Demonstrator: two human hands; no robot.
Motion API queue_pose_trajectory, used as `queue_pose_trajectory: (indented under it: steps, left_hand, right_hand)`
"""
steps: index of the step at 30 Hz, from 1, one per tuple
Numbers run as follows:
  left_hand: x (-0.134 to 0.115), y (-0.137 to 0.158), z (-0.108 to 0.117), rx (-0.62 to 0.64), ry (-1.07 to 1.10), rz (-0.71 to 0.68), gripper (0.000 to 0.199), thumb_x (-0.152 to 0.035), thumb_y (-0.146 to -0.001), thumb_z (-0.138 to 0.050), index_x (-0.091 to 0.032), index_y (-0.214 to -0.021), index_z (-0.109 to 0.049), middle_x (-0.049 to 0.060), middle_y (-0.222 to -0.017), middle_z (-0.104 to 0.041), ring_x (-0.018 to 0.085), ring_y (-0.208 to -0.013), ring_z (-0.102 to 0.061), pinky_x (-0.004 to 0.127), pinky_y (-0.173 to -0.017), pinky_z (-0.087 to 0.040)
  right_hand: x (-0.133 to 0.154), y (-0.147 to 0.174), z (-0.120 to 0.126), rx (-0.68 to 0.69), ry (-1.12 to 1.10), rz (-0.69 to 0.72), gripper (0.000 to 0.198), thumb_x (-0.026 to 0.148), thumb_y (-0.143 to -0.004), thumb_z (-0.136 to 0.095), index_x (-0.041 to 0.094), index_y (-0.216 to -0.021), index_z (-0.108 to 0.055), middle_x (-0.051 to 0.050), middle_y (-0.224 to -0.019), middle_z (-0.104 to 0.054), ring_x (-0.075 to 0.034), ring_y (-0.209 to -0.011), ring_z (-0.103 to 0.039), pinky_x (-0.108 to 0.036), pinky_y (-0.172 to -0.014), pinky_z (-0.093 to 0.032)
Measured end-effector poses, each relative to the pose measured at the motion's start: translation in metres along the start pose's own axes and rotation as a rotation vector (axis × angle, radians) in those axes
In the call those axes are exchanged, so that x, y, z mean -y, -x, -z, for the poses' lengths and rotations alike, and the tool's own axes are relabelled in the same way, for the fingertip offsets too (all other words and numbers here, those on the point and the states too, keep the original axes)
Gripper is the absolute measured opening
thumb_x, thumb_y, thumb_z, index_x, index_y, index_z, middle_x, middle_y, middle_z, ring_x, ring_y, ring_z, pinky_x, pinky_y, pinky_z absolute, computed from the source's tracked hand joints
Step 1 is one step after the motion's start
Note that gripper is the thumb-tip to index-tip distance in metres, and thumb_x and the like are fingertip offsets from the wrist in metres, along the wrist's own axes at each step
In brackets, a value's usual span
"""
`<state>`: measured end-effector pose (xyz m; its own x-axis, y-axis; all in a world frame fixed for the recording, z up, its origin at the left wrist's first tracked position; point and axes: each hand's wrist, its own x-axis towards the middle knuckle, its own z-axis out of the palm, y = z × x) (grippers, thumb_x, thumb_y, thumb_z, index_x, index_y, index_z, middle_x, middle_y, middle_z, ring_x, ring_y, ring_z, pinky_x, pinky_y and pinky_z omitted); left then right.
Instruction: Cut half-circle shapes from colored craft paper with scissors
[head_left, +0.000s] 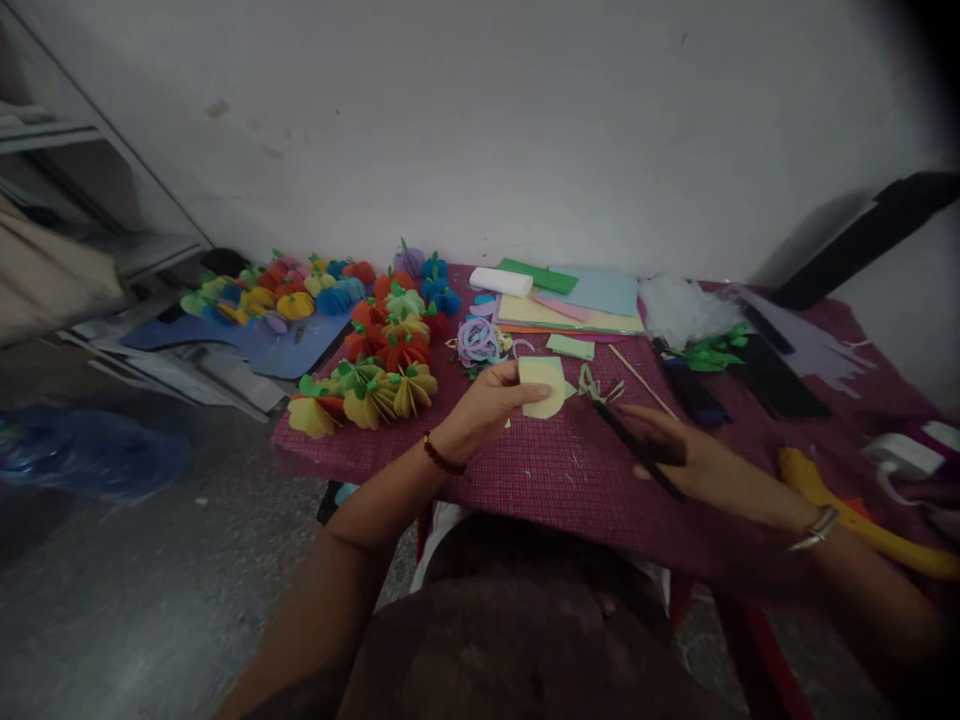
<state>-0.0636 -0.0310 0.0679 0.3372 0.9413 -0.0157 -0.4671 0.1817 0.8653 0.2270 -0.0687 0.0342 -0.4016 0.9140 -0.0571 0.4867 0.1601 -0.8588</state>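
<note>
My left hand (pixel 491 405) pinches a pale yellow paper piece (pixel 541 384) between thumb and fingers. Its lower right edge is rounded and its upper edge is straight, with a greenish strip along the top. To the right, my right hand (pixel 682 450) is closed around a slim black tool (pixel 637 450) that looks like scissors. The tool points up and left, apart from the paper; blur hides its tip. Thin curled paper offcuts (pixel 598 385) lie between the two hands. A small light green paper strip (pixel 570 347) rests just beyond the yellow piece.
Several folded-paper pumpkins (pixel 390 390) fill the table's left side, more on a blue board (pixel 255 340). Behind my hands are coloured paper sheets (pixel 600 292), a white roll (pixel 501 281) and lilac curled strips (pixel 480 342). A wooden stick (pixel 643 381) and plastic bag (pixel 686 310) lie right.
</note>
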Motion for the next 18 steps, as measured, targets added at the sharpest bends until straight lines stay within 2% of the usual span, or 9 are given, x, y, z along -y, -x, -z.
queue_pose_trajectory:
  steps: [3,6,7,11,14,18]
  left_hand:
    - [0.001,0.003,-0.007,0.018,0.032,-0.008,0.036,-0.027,-0.052,-0.092,-0.013,-0.079,-0.074,0.003,-0.075,-0.073,0.011,-0.065,-0.063,0.024,-0.066,-0.047]
    - [0.004,0.004,-0.015,0.014,0.069,0.013,0.036,-0.025,-0.051,-0.091,-0.012,-0.08,-0.074,0.003,-0.075,-0.073,0.011,-0.064,-0.063,0.025,-0.065,-0.047]
    - [0.004,0.004,-0.017,0.007,0.086,0.016,0.036,-0.024,-0.051,-0.091,-0.012,-0.08,-0.074,0.003,-0.075,-0.072,0.011,-0.064,-0.062,0.025,-0.065,-0.047]
    - [0.008,0.003,-0.021,-0.023,0.142,0.031,0.033,-0.02,-0.052,-0.088,-0.012,-0.08,-0.073,0.002,-0.075,-0.072,0.01,-0.063,-0.062,0.024,-0.064,-0.045]
    - [0.01,0.003,-0.022,-0.029,0.152,0.04,0.032,-0.019,-0.051,-0.087,-0.012,-0.079,-0.073,0.002,-0.074,-0.071,0.01,-0.062,-0.061,0.024,-0.063,-0.044]
    - [0.012,0.002,-0.025,-0.025,0.146,0.045,0.032,-0.02,-0.051,-0.087,-0.011,-0.077,-0.072,0.003,-0.072,-0.07,0.01,-0.061,-0.059,0.024,-0.062,-0.044]
  right_hand:
    - [0.008,0.017,-0.011,0.033,-0.261,0.063,0.094,0.064,-0.075,-0.075,0.032,-0.155,-0.038,-0.01,-0.123,-0.067,-0.028,-0.11,-0.065,-0.04,-0.098,-0.051]
    - [0.018,0.025,-0.037,0.026,-0.583,0.194,0.07,0.068,-0.085,-0.06,0.036,-0.147,-0.049,-0.009,-0.126,-0.063,-0.029,-0.115,-0.06,-0.045,-0.106,-0.045]
    - [0.022,0.024,-0.047,0.025,-0.643,0.252,0.067,0.068,-0.085,-0.059,0.036,-0.143,-0.052,-0.008,-0.121,-0.063,-0.027,-0.11,-0.06,-0.046,-0.105,-0.045]
    - [0.034,0.012,-0.074,-0.069,-0.594,0.206,0.067,0.072,-0.084,-0.056,0.031,-0.138,-0.054,-0.008,-0.101,-0.06,-0.025,-0.091,-0.055,-0.042,-0.089,-0.049]
    - [0.039,0.005,-0.081,-0.099,-0.541,0.19,0.066,0.073,-0.083,-0.055,0.032,-0.133,-0.054,-0.006,-0.093,-0.057,-0.023,-0.081,-0.051,-0.04,-0.079,-0.047]
    - [0.037,0.002,-0.083,-0.109,-0.568,0.224,0.062,0.07,-0.084,-0.057,0.029,-0.131,-0.055,-0.004,-0.087,-0.055,-0.022,-0.077,-0.049,-0.038,-0.075,-0.044]
